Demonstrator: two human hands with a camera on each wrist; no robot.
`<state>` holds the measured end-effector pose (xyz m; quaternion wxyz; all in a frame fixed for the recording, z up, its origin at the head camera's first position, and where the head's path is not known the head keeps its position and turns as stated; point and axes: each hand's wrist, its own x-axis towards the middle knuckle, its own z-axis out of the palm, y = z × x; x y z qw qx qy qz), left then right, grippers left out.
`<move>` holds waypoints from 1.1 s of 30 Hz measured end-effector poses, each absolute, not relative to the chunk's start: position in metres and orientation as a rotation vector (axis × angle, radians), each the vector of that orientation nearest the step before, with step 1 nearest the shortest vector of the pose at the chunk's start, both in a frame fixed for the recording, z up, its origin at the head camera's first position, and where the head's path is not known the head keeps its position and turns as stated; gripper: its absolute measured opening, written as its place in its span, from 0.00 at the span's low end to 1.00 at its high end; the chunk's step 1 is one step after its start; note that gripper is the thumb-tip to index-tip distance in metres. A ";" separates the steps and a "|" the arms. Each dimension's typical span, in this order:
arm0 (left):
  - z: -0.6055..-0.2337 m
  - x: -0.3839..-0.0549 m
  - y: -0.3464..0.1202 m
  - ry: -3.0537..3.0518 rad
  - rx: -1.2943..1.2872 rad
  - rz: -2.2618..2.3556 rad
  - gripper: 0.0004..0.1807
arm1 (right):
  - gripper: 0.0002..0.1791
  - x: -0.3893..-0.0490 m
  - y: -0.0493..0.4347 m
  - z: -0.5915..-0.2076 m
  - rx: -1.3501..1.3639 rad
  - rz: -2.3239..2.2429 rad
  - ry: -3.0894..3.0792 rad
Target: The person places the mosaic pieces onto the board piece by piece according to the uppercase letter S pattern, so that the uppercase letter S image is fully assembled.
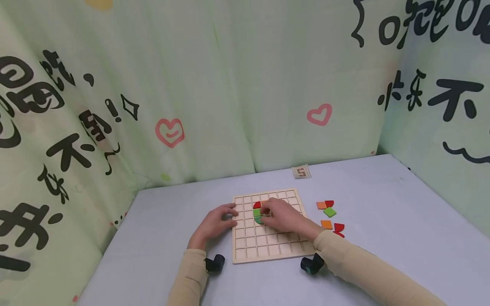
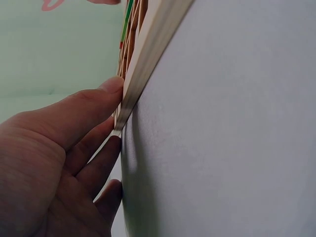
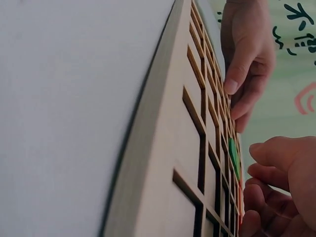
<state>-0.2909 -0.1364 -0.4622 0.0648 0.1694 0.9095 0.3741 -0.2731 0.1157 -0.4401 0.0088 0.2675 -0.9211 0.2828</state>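
A square wooden grid board (image 1: 245, 242) lies on the table. On it, in the head view, sit a red quarter-round piece (image 1: 257, 205), a bit of orange beside it, a light green square (image 1: 257, 212) and a darker green rounded piece (image 1: 258, 220). My right hand (image 1: 285, 216) is over the board, thumb and fingertips close to these pieces and a gap between them; its palm hides cells underneath. In the right wrist view its fingers (image 3: 259, 170) bend loosely, with no piece visible between them. My left hand (image 1: 216, 223) rests at the board's left edge, thumb (image 2: 111, 86) and fingertips touching the rim.
Right of the board lie loose pieces: orange squares (image 1: 326, 224), a green square (image 1: 329, 213) and red rounded pieces (image 1: 339, 227). A small patterned card (image 1: 301, 171) lies at the table's back edge. Curtains (image 1: 245, 85) stand behind the table (image 1: 367, 187).
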 end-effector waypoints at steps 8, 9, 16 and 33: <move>-0.459 -0.291 -0.136 2.733 0.488 1.135 0.11 | 0.10 -0.274 0.155 -0.429 0.639 0.969 -2.928; -0.459 -0.291 -0.136 2.734 0.489 1.136 0.11 | 0.10 -0.274 0.161 -0.427 0.618 0.976 -2.936; -0.459 -0.291 -0.136 2.724 0.472 1.143 0.11 | 0.14 -0.271 0.209 -0.427 0.437 1.003 -3.015; -0.460 -0.289 -0.136 2.725 0.508 1.155 0.10 | 0.18 -0.271 0.272 -0.431 0.333 0.881 -3.080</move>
